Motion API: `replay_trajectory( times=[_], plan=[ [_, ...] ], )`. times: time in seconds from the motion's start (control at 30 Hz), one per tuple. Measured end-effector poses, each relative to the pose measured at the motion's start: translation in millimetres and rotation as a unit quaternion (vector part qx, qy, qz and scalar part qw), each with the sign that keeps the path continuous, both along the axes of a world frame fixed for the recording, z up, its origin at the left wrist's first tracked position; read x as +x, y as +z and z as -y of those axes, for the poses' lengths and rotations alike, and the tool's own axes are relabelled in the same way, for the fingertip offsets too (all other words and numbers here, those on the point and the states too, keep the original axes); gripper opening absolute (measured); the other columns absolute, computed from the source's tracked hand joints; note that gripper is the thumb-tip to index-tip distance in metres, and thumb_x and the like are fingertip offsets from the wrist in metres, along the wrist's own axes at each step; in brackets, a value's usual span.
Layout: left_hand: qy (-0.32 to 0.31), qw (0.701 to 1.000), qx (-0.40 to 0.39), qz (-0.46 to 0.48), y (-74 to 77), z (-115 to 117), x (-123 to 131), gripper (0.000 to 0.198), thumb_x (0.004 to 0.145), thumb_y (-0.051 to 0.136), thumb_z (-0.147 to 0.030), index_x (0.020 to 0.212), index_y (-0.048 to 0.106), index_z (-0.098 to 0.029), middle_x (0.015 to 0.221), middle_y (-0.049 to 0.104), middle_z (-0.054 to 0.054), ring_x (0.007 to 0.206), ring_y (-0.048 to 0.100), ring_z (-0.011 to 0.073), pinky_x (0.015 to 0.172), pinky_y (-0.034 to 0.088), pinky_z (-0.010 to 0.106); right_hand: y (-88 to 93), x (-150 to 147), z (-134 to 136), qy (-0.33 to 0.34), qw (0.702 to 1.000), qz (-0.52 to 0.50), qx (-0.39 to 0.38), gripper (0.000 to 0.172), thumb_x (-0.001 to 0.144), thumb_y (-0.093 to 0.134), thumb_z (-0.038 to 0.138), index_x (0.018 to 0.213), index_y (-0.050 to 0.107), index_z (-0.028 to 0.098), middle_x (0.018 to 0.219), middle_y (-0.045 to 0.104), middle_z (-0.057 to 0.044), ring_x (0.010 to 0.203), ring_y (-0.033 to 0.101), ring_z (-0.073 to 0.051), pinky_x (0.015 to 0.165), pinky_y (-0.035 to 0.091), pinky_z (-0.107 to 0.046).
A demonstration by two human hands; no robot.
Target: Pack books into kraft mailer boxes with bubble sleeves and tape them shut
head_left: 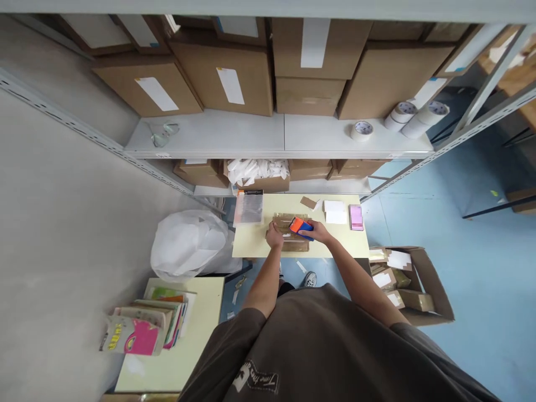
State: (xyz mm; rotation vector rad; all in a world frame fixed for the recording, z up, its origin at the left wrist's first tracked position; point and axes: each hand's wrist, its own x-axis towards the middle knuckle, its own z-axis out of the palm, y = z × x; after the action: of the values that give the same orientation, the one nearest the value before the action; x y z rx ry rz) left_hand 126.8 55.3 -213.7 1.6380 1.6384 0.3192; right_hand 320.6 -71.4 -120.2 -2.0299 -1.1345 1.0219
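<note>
My right hand (pixel 318 231) is closed around an orange-and-blue handheld tool (pixel 300 225), which is tilted over a flat cardboard package (pixel 295 246). Its exact kind is too small to make out. My left hand (pixel 274 237) rests at the package's left edge with its fingers curled against the cardboard. Shiny brown tape shows on parts of the package, and a small white patch lies near its middle. Both hands are over the pale yellow table (pixel 251 245).
Behind my left hand lies a clear plastic packet (pixel 249 208). White papers (pixel 335 212) and a pink-screened phone (pixel 356 217) are on the right. A carton of small boxes (pixel 435 290) stands right; a white bag (pixel 188 243) sits left. Shelves (pixel 251 134) hold cartons and tape rolls.
</note>
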Motion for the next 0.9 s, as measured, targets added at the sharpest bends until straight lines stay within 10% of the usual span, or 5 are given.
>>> replay_trajectory(
  times=[0.37, 0.67, 0.9],
  plan=[
    [-0.046, 0.997, 0.039, 0.049, 15.8, -18.0, -16.5, 0.061, 0.109, 0.051, -0.046, 0.163, 0.050, -0.020, 0.165, 0.054, 0.018, 0.153, 0.051, 0.0326, 0.121, 0.044, 0.042, -0.4, -3.4, 15.7, -0.057, 0.996, -0.075, -0.010, 0.064, 0.072, 0.081, 0.078, 0.100, 0.071, 0.022, 0.088, 0.074, -0.003, 0.085, 0.069, -0.025, 0.078, 0.056, -0.036],
    [-0.172, 0.922, -0.226, 0.264, 45.4, -30.4, -5.9, 0.050, 0.103, 0.061, -0.057, 0.124, 0.079, -0.015, 0.124, 0.079, 0.019, 0.107, 0.074, 0.0284, 0.091, 0.061, 0.040, 9.4, -5.4, 11.0, -0.006, 0.999, -0.038, -0.011, 0.064, 0.076, 0.080, 0.076, 0.109, 0.072, 0.022, 0.107, 0.077, -0.006, 0.099, 0.070, -0.027, 0.088, 0.056, -0.037],
    [-0.098, 0.931, -0.118, 0.332, 49.6, -28.7, -11.9, 0.036, 0.083, 0.079, -0.052, 0.086, 0.080, -0.016, 0.089, 0.079, 0.012, 0.086, 0.071, 0.0248, 0.081, 0.059, 0.036, 29.9, -8.9, -6.3, 0.051, 0.996, 0.063, -0.046, 0.064, 0.079, 0.072, 0.084, 0.091, 0.071, 0.021, 0.090, 0.075, -0.005, 0.088, 0.068, -0.024, 0.077, 0.050, -0.030]
  ],
)
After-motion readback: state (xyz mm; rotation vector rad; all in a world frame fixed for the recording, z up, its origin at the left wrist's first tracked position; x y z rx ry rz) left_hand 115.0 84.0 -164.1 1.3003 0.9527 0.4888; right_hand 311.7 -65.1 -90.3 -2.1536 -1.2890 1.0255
